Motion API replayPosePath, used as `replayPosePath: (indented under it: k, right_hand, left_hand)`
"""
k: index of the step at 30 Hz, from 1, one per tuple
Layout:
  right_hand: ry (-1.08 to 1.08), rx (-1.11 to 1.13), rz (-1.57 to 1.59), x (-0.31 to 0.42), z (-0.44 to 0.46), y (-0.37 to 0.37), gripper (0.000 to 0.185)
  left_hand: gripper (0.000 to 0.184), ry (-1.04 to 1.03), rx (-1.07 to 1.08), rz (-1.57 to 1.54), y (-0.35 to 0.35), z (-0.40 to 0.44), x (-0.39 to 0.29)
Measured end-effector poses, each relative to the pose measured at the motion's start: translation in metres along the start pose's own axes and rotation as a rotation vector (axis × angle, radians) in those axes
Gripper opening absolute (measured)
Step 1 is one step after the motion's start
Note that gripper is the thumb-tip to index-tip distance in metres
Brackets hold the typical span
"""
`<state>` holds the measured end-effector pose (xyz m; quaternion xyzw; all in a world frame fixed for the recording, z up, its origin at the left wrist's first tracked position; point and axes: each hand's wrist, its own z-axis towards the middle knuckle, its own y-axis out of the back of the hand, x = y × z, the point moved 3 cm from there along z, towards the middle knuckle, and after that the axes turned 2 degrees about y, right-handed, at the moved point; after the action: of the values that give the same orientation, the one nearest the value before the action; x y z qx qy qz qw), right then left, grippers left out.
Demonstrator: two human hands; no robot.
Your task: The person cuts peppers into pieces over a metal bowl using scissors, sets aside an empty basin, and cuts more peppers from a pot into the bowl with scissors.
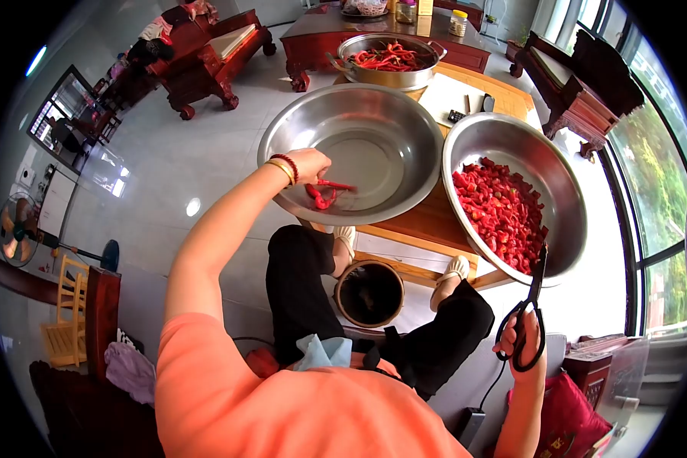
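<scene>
My left hand (307, 166), with a red bead bracelet and a gold bangle, is closed over the left side of a large steel basin (404, 153). Red chili peppers (322, 197) hang from its fingers inside the basin, slightly blurred. My right hand (524, 343) is wrapped round the handles of black scissors (538, 286), their blades pointing up at the near rim of a second steel basin (565, 221). Cut red pepper pieces (500, 210) lie in that second basin. Behind the large basin, a steel pot (395, 78) holds whole red peppers (389, 56).
The basins and pot stand on a low wooden table (404, 227). A white sheet (443, 99) with small dark objects lies behind them. Between my feet stands a round bin (369, 294). Carved wooden furniture (214, 65) and a fan (19, 229) stand farther off.
</scene>
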<state>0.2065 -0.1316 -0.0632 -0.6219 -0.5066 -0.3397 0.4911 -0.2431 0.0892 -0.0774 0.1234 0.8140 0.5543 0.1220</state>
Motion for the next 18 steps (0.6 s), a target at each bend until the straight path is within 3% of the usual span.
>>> replayPosePath:
  k: [5,7,11,15,16,18]
  right_hand:
    - [-0.007,0.003,-0.007,0.001,0.001,-0.004,0.041]
    - [-0.003,0.066,0.065,0.001,0.002,-0.004,0.041]
    - [-0.096,0.055,0.078,0.001,0.007,-0.011,0.040]
    - [-0.072,0.107,-0.049,0.003,0.009,-0.028,0.027]
    - [-0.017,0.207,-0.126,0.003,0.013,-0.026,0.027]
    - [-0.034,0.172,-0.298,0.003,0.013,-0.027,0.042]
  left_hand:
    - [0.011,-0.023,-0.304,-0.146,0.018,-0.012,0.011]
    - [0.014,0.031,-0.421,-0.398,0.039,-0.026,-0.002]
    - [0.016,-0.137,-0.602,-0.711,0.070,-0.048,-0.069]
    - [0.011,-0.329,-0.760,-0.677,0.082,-0.057,-0.158]
    - [0.010,-0.379,-0.778,-0.693,0.080,-0.055,-0.177]
    - [0.009,-0.461,-0.769,-0.757,0.074,-0.048,-0.204]
